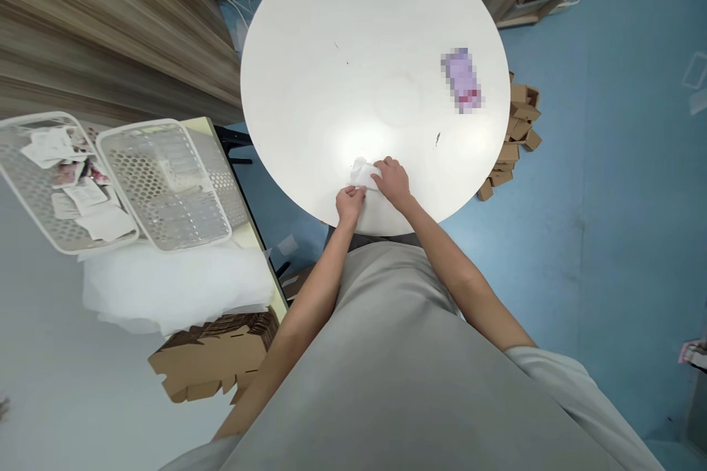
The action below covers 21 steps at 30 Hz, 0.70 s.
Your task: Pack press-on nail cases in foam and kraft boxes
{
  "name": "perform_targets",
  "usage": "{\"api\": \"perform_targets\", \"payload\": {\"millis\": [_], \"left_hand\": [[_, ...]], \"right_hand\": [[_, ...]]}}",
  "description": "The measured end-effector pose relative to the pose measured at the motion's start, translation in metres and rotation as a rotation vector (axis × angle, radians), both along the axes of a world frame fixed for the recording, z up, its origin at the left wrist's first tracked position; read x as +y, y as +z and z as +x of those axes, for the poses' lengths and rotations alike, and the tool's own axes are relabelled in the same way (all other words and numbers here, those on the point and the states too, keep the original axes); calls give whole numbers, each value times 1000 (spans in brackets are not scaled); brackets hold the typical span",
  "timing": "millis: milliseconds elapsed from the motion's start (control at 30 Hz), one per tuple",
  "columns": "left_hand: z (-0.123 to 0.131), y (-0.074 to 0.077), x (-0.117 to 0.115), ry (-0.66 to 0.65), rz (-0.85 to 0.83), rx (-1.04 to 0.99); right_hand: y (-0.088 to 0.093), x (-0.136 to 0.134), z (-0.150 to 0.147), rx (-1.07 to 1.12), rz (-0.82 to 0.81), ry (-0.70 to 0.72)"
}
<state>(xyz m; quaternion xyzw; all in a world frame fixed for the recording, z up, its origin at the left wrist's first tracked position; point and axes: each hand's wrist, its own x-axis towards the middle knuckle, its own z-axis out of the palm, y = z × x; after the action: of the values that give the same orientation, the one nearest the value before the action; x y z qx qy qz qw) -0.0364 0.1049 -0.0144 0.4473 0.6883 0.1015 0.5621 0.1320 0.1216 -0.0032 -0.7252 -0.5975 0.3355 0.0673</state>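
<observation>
A small, soft white bundle [363, 173], which looks like folded foam wrapping sheet, lies at the near edge of the round white table. My left hand [350, 203] pinches its lower left edge, thumb and fingertips together. From the other side, my right hand [394, 182] curls over its right end, fingers bent around the sheet and thumb pressed on it. Whether anything is wrapped inside is hidden. Further off on the same table, a purple pixelated item [462, 81] lies to the right, apart from both hands.
The round table [309, 37] stands before me. At my left, a side table carries a white basket [166, 184], another basket [41, 213] holding cards and papers, a pile of white sheets [177, 283] and flat cardboard boxes [215, 360]. Small brown boxes [516, 125] sit beyond the table's right edge.
</observation>
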Motion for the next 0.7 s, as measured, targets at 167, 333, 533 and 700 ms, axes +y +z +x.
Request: {"api": "perform_targets", "payload": {"millis": [167, 333, 533, 700], "left_hand": [[11, 2, 4, 296, -66, -64], [-5, 5, 15, 403, -47, -179], [-42, 3, 33, 523, -2, -239], [-85, 2, 67, 475, 32, -250]], "right_hand": [[5, 1, -4, 18, -117, -108], [-1, -3, -20, 115, -119, -252], [-8, 10, -59, 239, -28, -317], [-10, 41, -94, 311, 50, -286]]}}
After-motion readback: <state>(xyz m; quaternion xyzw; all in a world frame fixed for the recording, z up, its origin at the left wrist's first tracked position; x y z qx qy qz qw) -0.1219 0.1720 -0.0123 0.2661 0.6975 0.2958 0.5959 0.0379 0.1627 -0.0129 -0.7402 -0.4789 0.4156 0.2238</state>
